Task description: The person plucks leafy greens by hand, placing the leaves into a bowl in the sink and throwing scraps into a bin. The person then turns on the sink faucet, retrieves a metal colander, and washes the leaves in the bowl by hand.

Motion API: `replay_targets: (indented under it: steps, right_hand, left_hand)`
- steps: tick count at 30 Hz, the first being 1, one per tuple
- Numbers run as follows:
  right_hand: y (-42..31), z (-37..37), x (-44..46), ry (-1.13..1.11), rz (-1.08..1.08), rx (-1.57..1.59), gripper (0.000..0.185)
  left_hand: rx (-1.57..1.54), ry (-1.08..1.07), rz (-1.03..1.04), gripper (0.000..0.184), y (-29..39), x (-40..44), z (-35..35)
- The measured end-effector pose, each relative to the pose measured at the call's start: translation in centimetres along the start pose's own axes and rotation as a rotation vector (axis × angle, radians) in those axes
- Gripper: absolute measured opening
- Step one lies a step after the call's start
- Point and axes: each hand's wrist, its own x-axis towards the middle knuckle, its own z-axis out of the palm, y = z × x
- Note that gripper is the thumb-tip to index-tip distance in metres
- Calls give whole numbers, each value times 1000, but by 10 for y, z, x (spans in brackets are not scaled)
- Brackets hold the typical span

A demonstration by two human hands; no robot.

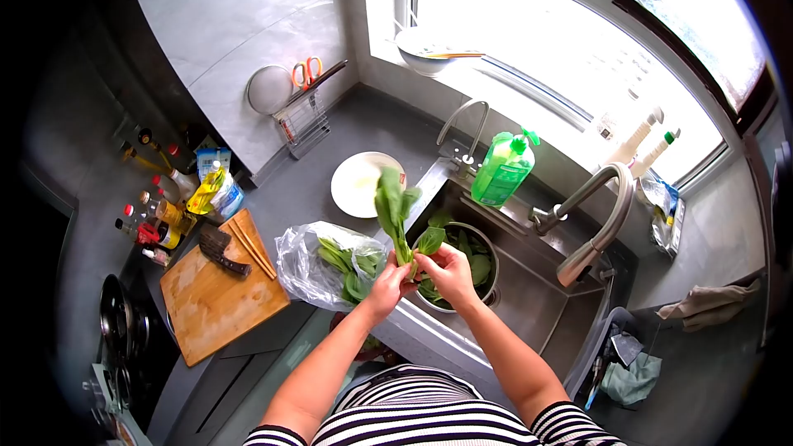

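Observation:
My left hand (388, 287) is closed round the base of a leafy green vegetable (392, 209), whose leaves point up and away from me. Close beside it, my right hand (448, 275) pinches a leaf (430, 239) of the same vegetable. Both hands are at the sink's left edge, between a clear plastic bag (301, 260) with more greens (339, 258) on the left and a round metal pot (493, 268) on the right. The pot stands in the sink (529, 297) and holds green leaves (479, 264).
A cutting board (215, 306) bears a cleaver (216, 248) and chopsticks (252, 249). Behind the bag lies a white plate (351, 186). Green soap bottle (502, 172) and curved faucet (615, 206) stand behind the sink. Condiment bottles (165, 213) are at left.

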Motion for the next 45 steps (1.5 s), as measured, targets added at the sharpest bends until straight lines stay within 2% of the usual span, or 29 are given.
replay_targets:
  steps: [3, 4, 7, 8, 10, 12, 15, 16, 19, 20, 21, 23, 24, 25, 27, 29, 31, 32, 35, 36, 39, 40, 41, 43, 44, 45]
  right_hand:
    - [6, 1, -1, 32, -168, -127, 10]
    - [3, 5, -6, 44, -109, -97, 8]
    - [-17, 8, -17, -22, -363, -520, 7]
    - [-13, 8, -19, -28, -360, -498, 8]
    - [15, 7, -17, -8, -130, -44, 9]
    - [25, 2, -18, 22, 80, 365, 13]
    - [33, -2, -18, 90, 227, 697, 14]
    - [35, -4, -18, 112, 217, 710, 13]
    - [33, -12, -18, 22, 26, 344, 11]
    - [32, -13, -22, 41, -50, 176, 8]
    - [16, -15, -26, 62, -150, -200, 12]
    - [13, -22, -28, 24, -393, -501, 17]
    - [8, -23, -30, 4, -487, -553, 20]
    - [5, -22, -32, -17, -481, -539, 17]
    - [8, -26, -29, 99, -395, -421, 15]
    - [40, -44, -15, 264, -168, -187, 9]
    - [51, -70, -3, 208, 19, -538, 12]
    - [77, -82, 3, 143, 157, -760, 23]
    - [128, -93, 20, 86, -45, -1004, 29]
    - [146, -96, 33, -25, 96, -852, 38]
    - [186, -88, 65, -16, 118, -678, 44]
    - [229, -93, 80, -35, 134, -746, 51]
    - [240, -93, 87, -20, 198, -581, 51]
    - [240, -90, 99, 8, 321, -252, 53]
    - [238, -93, 103, -31, 536, -108, 54]
    - [235, -93, 103, -23, 493, -109, 53]
  left_hand:
    - [-29, 11, 33, 20, -9, 5, -10]
    - [-50, 19, 53, 19, -13, 7, -14]
    - [-235, 85, 21, 17, -13, 7, -12]
    - [-298, 91, 15, 17, -13, 7, -12]
    - [-389, 147, -22, 16, -8, 4, -5]
    - [-412, 94, -36, 16, -9, 7, -4]
    - [-433, 74, -47, 15, -8, 12, 2]
    - [-437, 77, -50, 14, -9, 14, 4]
    - [-430, 145, 17, 12, -23, 26, 10]
    - [-344, 237, -22, 11, -26, 30, 12]
    - [-207, 261, -10, 11, -29, 33, 15]
    - [68, 307, 18, 12, -37, 42, 16]
    - [30, 347, 84, 11, -56, 56, 7]
    - [-7, 384, 49, 9, -55, 61, 4]
    - [-111, 351, -3, 10, -54, 67, -7]
    - [-137, 302, -38, 7, -42, 63, -3]
    - [-154, 227, -59, 8, -40, 61, -6]
    - [-137, 229, -72, 10, -40, 62, -5]
    - [-77, 253, -103, 15, -47, 61, -6]
    - [-50, 269, -107, 16, -51, 61, -7]
    - [-48, 299, -132, 15, -62, 65, -13]
    - [-46, 296, -142, 13, -63, 66, -15]
    - [-45, 294, -152, 12, -64, 66, -16]
    - [-48, 273, -163, 13, -63, 66, -15]
    - [-43, 254, -166, 13, -61, 65, -15]
    - [-38, 233, -170, 13, -59, 64, -14]
